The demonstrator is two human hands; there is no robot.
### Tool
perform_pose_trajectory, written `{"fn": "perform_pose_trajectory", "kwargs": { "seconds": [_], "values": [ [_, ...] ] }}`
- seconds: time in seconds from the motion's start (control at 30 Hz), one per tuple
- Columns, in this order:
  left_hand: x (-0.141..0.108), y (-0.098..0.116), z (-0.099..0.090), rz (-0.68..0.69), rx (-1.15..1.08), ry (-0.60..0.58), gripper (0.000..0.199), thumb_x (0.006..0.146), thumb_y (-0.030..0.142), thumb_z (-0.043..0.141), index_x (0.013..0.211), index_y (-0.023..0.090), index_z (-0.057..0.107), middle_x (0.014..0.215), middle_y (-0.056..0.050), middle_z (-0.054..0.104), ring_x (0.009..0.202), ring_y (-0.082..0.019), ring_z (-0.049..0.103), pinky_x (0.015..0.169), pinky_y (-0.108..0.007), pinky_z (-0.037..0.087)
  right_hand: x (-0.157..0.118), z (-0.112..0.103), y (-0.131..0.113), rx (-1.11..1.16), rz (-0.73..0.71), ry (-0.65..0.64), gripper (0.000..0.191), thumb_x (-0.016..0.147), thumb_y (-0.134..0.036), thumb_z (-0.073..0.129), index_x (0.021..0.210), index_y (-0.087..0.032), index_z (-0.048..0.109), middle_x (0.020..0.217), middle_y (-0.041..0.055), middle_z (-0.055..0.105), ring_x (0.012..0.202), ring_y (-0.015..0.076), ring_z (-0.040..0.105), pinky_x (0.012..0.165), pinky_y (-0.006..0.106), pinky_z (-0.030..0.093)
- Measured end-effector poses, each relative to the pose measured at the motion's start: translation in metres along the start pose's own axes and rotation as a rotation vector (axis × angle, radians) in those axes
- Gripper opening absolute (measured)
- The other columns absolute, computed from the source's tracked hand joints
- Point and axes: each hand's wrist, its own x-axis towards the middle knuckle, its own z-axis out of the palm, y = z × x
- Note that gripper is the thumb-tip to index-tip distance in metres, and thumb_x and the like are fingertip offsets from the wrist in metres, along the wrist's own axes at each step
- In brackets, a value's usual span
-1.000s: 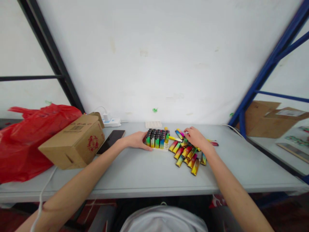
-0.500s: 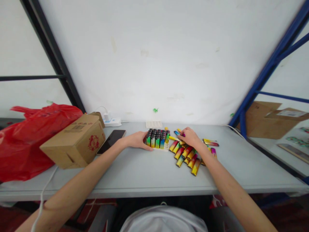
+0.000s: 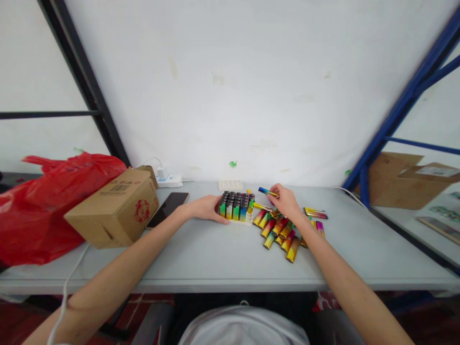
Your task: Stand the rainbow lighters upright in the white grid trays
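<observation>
Several lighters (image 3: 236, 205) with black tops stand upright in rows in a white tray (image 3: 249, 218); slots show at its right end. My left hand (image 3: 207, 209) grips the left side of this loaded tray, thumb along the front and fingers partly hidden behind. Pinched in my right hand (image 3: 285, 200) is a blue and gold lighter (image 3: 265, 191), raised just above the table and pointing left. Below and nearer to me lies a loose pile of shiny gold, red and green lighters (image 3: 280, 227), partly covered by my right forearm.
Another white tray (image 3: 230, 185) rests against the wall. On the left are a black phone (image 3: 168, 210), a cardboard box (image 3: 112, 207), a red plastic bag (image 3: 53, 206) and a power strip (image 3: 170, 181). A few lighters (image 3: 316, 213) lie right of my hand.
My right hand has lifted a blue and gold lighter up from the far edge of the pile. My left hand stays at the tray. The view has shifted slightly.
</observation>
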Motion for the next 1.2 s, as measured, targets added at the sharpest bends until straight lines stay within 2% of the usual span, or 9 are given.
{"fn": "perform_pose_trajectory", "kwargs": {
  "seconds": [0.13,0.27,0.37,0.5,0.63,0.7,0.77,0.97,1.2],
  "values": [
    [0.000,-0.001,0.000,0.009,0.000,0.006,0.083,0.063,0.073,0.079,0.127,0.023,0.062,0.113,-0.006,0.075,0.096,-0.029,0.070,0.080,-0.032,0.052,-0.001,0.001,-0.005,0.234,0.056,0.064,0.023,0.086,-0.039,0.063,0.101,-0.022,0.057,0.087,0.0046,0.075,0.076,0.0205,0.069,0.076,0.035,0.052],
    [0.000,-0.001,0.000,0.025,0.000,0.007,0.082,0.063,0.074,0.078,0.125,0.023,0.063,0.112,-0.005,0.075,0.095,-0.028,0.069,0.079,-0.032,0.051,-0.005,0.004,-0.016,0.713,0.169,0.028,0.043,0.081,-0.054,0.070,0.102,-0.025,0.047,0.093,0.0060,0.077,0.078,0.0208,0.073,0.073,0.035,0.056],
    [0.000,-0.002,0.000,0.019,0.011,0.004,0.083,0.064,0.075,0.078,0.125,0.022,0.063,0.110,-0.005,0.075,0.094,-0.028,0.069,0.078,-0.032,0.051,-0.009,0.003,-0.027,0.962,0.216,-0.030,0.051,0.077,-0.052,0.077,0.110,-0.025,0.049,0.104,0.0059,0.075,0.086,0.0202,0.075,0.084,0.037,0.059],
    [0.000,-0.002,0.000,0.018,0.009,-0.006,0.080,0.065,0.075,0.077,0.123,0.022,0.063,0.110,-0.005,0.075,0.094,-0.027,0.070,0.078,-0.031,0.051,-0.010,0.001,-0.036,1.071,0.263,-0.067,0.059,0.074,-0.045,0.079,0.124,-0.028,0.052,0.100,-0.0005,0.066,0.080,0.0171,0.073,0.086,0.038,0.059],
    [0.000,-0.001,0.000,0.021,0.014,-0.005,0.077,0.065,0.073,0.078,0.122,0.022,0.063,0.110,-0.004,0.075,0.095,-0.027,0.070,0.079,-0.031,0.051,-0.009,0.002,-0.038,1.074,0.280,-0.079,0.047,0.076,-0.048,0.076,0.112,-0.025,0.055,0.086,-0.0048,0.059,0.062,0.0099,0.061,0.062,0.027,0.053],
    [-0.001,-0.001,0.000,0.020,0.013,-0.003,0.078,0.065,0.073,0.078,0.122,0.022,0.063,0.110,-0.005,0.075,0.095,-0.027,0.070,0.078,-0.031,0.051,-0.010,0.002,-0.039,1.073,0.282,-0.080,0.045,0.077,-0.052,0.075,0.105,-0.025,0.053,0.078,-0.0066,0.055,0.053,0.0068,0.051,0.048,0.021,0.040],
    [0.000,-0.001,0.000,0.022,0.009,-0.003,0.078,0.065,0.073,0.078,0.122,0.022,0.063,0.111,-0.005,0.075,0.095,-0.027,0.069,0.078,-0.030,0.051,-0.011,0.002,-0.041,1.081,0.285,-0.098,0.045,0.078,-0.056,0.073,0.101,-0.026,0.050,0.073,-0.0081,0.052,0.048,0.0054,0.041,0.043,0.018,0.027],
    [0.001,-0.004,0.002,0.005,0.021,0.009,0.083,0.062,0.076,0.077,0.123,0.021,0.064,0.108,-0.005,0.075,0.092,-0.027,0.069,0.076,-0.031,0.051,-0.012,0.002,-0.045,0.958,0.277,-0.140,0.050,0.082,-0.071,0.064,0.082,-0.025,0.044,0.059,-0.0103,0.032,0.045,0.0068,0.024,0.040,0.020,0.017],
    [0.000,-0.001,0.001,0.013,-0.004,0.001,0.083,0.063,0.074,0.078,0.126,0.022,0.063,0.114,-0.005,0.075,0.097,-0.028,0.070,0.080,-0.031,0.051,-0.014,0.009,-0.038,0.511,0.108,-0.077,0.058,0.088,-0.072,0.050,0.058,-0.023,0.040,0.054,-0.0038,0.037,0.052,0.0121,0.035,0.050,0.027,0.027]
  ]
}}
